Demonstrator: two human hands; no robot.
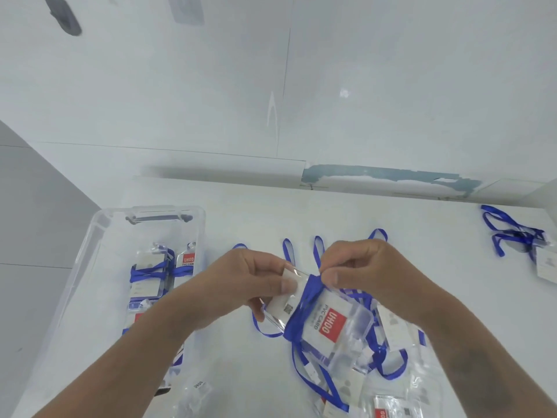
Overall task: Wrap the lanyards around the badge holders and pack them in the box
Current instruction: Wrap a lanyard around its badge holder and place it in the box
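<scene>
My left hand [256, 285] grips one end of a clear badge holder [328, 324] with a red label, thumb on top. A blue lanyard [303, 309] is wound around the holder's middle. My right hand [358, 270] pinches the lanyard at the holder's upper edge. A loose length of the lanyard trails down to the table. The clear plastic box [99, 236] lies at the left and holds several wrapped badge holders [152, 273].
A pile of unwrapped badge holders with blue lanyards [388, 357] lies under and to the right of my hands. Another badge holder with a tangled lanyard [524, 239] sits at the far right. The white wall runs along the table's back edge.
</scene>
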